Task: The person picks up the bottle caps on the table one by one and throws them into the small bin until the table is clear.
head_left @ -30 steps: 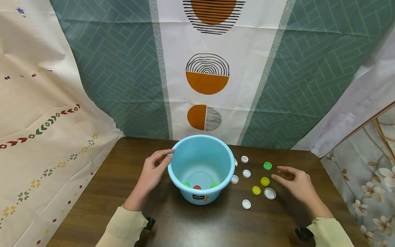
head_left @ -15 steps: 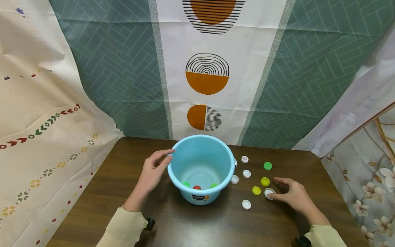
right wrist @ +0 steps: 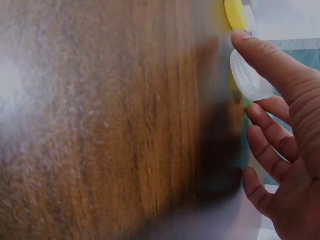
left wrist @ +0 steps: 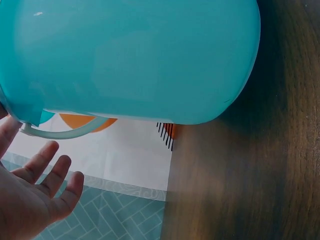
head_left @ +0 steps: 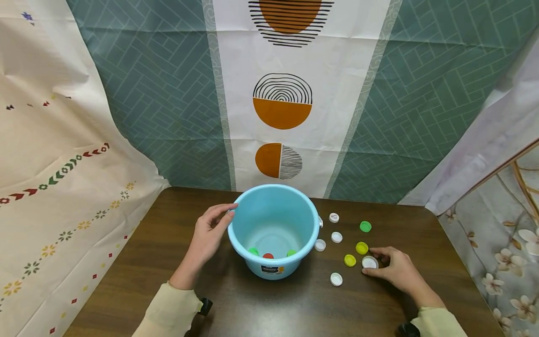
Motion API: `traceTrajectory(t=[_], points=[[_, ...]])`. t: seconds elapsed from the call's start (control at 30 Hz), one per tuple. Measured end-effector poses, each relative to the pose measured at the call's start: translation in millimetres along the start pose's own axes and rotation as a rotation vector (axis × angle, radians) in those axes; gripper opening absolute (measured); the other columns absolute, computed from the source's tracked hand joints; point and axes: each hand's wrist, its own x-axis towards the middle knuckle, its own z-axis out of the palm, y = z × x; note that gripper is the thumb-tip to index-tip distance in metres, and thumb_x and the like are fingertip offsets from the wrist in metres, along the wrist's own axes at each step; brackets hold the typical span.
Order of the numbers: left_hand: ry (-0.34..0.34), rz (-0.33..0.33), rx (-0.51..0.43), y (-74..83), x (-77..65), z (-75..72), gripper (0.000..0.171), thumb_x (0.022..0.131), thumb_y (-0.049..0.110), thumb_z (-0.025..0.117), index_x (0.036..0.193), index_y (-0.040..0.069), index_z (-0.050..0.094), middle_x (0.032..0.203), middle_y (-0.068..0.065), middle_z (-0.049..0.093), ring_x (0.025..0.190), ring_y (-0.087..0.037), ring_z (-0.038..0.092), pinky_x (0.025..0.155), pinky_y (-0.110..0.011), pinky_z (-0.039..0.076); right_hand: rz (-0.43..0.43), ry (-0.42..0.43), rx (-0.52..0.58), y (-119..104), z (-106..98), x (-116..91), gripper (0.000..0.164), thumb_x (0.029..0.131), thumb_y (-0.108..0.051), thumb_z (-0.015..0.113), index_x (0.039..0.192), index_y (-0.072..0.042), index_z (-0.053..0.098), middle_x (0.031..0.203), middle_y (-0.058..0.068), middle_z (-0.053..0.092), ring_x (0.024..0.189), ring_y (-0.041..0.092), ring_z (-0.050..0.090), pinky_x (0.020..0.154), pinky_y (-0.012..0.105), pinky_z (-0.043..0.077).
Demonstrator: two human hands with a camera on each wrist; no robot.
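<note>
On the table stands a light blue bucket with a few green and red caps in its bottom. My left hand pinches its left rim between thumb and index finger, beside the handle; the other fingers are spread in the left wrist view. Right of the bucket, my right hand grips a large white bottle cap at its edges with thumb and index finger. In the right wrist view this cap shows a ribbed side, and the index finger is partly hidden behind it.
Two yellow caps lie just left of the right hand. A green cap is farther back, and several small white caps are scattered between bucket and hand. Patterned cloths hang behind the brown table.
My right hand has come down and leftward from beside the green cap to the large white cap and closed its fingertips around it. The left hand stays at the bucket rim.
</note>
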Motion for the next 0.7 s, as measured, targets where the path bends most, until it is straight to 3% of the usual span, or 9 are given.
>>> traceTrajectory(t=[0.37, 0.7], points=[[0.03, -0.011, -0.006, -1.5, -1.4, 0.4, 0.028, 0.094, 0.022, 0.057, 0.118, 0.011, 0.065, 0.124, -0.006, 0.058, 0.107, -0.012, 0.051, 0.076, -0.022, 0.046, 0.008, -0.007, 0.007, 3.0, -1.3, -3.2, 0.061, 0.06, -0.055, 0.08, 0.107, -0.017, 0.069, 0.096, -0.002, 0.065, 0.084, 0.013, 0.054, 0.067, 0.025, 0.044], [0.023, -0.012, -0.035, -2.4, -0.7, 2.7, 0.028, 0.094, 0.022, 0.057, 0.118, 0.011, 0.065, 0.123, -0.007, 0.058, 0.106, -0.012, 0.052, 0.074, -0.023, 0.047, -0.004, -0.01, 0.017, 5.5, -3.3, -3.7, 0.05, 0.062, -0.053, 0.081, 0.102, -0.024, 0.071, 0.095, -0.003, 0.063, 0.083, 0.013, 0.052, 0.066, 0.023, 0.043]])
